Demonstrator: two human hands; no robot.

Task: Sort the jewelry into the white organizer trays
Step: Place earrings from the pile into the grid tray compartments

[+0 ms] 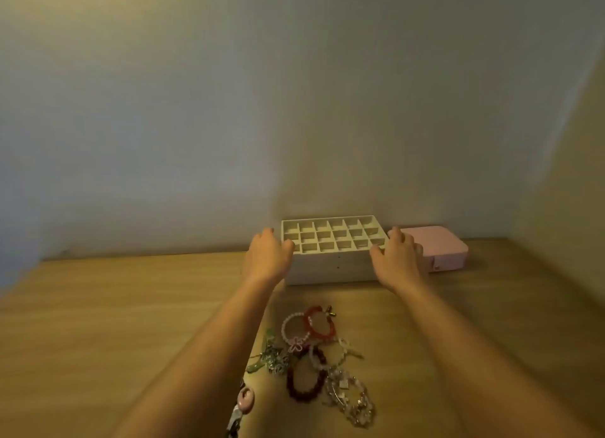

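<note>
Bare forearms stretch over a jewelry heap [314,356] toward the white organizer tray [330,267].

A wooden tabletop [131,306] carries everything. The tray, a grid of small compartments, sits by the wall at 12 o'clock from the heap, with a pink box [442,251] just beside it at 3 o'clock. The left hand [268,256] flanks its 9 o'clock end and the right hand [397,257] its 3 o'clock end. Their fingers [266,233] are loosely spread and hold nothing; contact is hard to judge. A red bracelet [319,321] and a dark bead bracelet [306,385] lie tangled between the forearms.
</note>
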